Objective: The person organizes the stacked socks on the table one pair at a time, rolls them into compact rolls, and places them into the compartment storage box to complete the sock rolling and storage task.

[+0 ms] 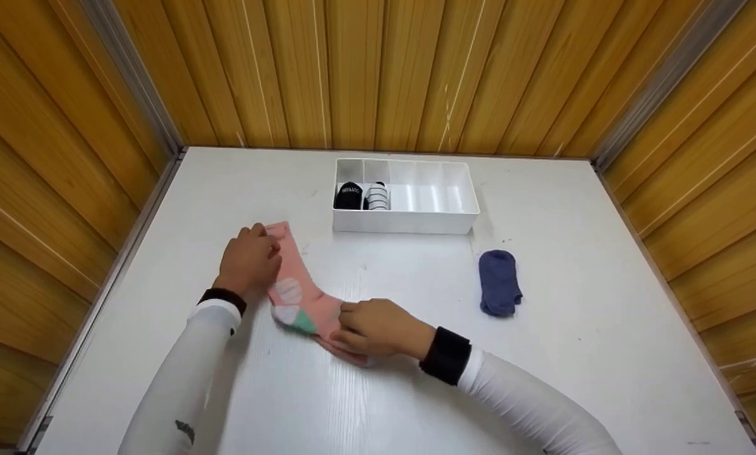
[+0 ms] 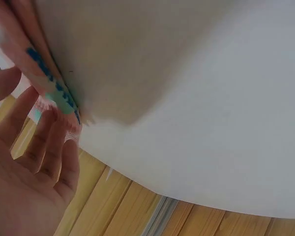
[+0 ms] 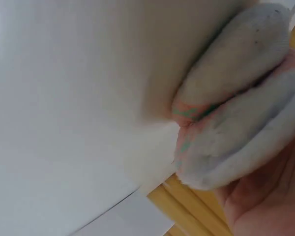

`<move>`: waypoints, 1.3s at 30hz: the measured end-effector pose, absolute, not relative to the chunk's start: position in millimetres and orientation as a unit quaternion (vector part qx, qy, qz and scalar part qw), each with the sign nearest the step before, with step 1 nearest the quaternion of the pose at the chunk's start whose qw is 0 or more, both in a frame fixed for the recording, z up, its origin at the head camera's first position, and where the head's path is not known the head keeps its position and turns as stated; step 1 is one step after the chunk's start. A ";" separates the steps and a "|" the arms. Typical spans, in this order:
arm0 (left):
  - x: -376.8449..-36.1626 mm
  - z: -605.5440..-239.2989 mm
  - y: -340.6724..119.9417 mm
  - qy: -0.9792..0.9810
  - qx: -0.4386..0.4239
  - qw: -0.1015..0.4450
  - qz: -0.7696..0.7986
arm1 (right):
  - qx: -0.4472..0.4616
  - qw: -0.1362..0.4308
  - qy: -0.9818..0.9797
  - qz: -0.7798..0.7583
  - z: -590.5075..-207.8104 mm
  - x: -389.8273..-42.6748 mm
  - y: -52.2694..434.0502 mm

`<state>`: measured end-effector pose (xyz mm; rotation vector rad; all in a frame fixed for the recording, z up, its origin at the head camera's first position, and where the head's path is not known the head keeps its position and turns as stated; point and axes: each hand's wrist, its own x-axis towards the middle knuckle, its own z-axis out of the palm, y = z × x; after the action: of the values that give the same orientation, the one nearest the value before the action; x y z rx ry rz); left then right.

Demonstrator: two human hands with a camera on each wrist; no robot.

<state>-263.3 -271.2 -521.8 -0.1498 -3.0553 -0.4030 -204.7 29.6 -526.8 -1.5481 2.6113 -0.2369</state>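
While the pink sock (image 1: pixel 302 297) lies flat on the table (image 1: pixel 378 392), the right hand (image 1: pixel 378 328) pinches its toe end and the left hand (image 1: pixel 249 260) rests with relaxed fingers on its cuff; keeping it taut should help. Beyond stands the white organizer (image 1: pixel 406 218).

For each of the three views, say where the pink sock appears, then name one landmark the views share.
Head: the pink sock lies left of centre on the white table, between both hands.
Left wrist: its cuff end runs along the upper left edge, by the fingers.
Right wrist: its grey toes fill the right side, above the palm.
Shared landmark: the white table top and wooden wall.
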 end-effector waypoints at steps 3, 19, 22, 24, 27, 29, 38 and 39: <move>-254.8 -527.2 -272.8 -0.992 -0.058 0.046 -0.103 | -0.476 0.030 0.876 -0.073 -525.6 -216.6 48.3; -189.5 -524.9 -236.6 -0.991 -0.078 0.062 -0.094 | -0.368 -0.058 0.923 -0.093 -523.6 -246.0 50.4; -189.8 -521.1 -240.6 -0.981 -0.103 0.095 -0.136 | -0.393 -0.029 0.911 -0.125 -517.7 -227.1 34.6; -189.5 -518.8 -245.7 -0.975 -0.121 0.103 -0.153 | -0.410 -0.022 0.903 -0.129 -515.1 -213.6 24.9; -188.6 -519.2 -252.2 -0.974 -0.136 0.084 -0.163 | -0.428 -0.028 0.896 -0.115 -514.1 -197.9 14.2; -186.6 -522.2 -256.3 -0.976 -0.142 0.065 -0.153 | -0.442 -0.027 0.891 -0.100 -516.4 -191.8 8.5; -171.5 -531.8 -254.8 -0.980 -0.118 0.012 -0.157 | -0.473 -0.005 0.880 -0.037 -535.0 -187.1 11.0; -169.5 -530.8 -252.8 -0.980 -0.114 0.011 -0.161 | -0.470 -0.005 0.882 -0.040 -535.3 -187.4 12.6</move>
<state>-169.5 -252.8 -530.8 -0.3570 -3.0587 -0.5032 -187.4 12.6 -535.3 -1.4822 2.7776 -0.1258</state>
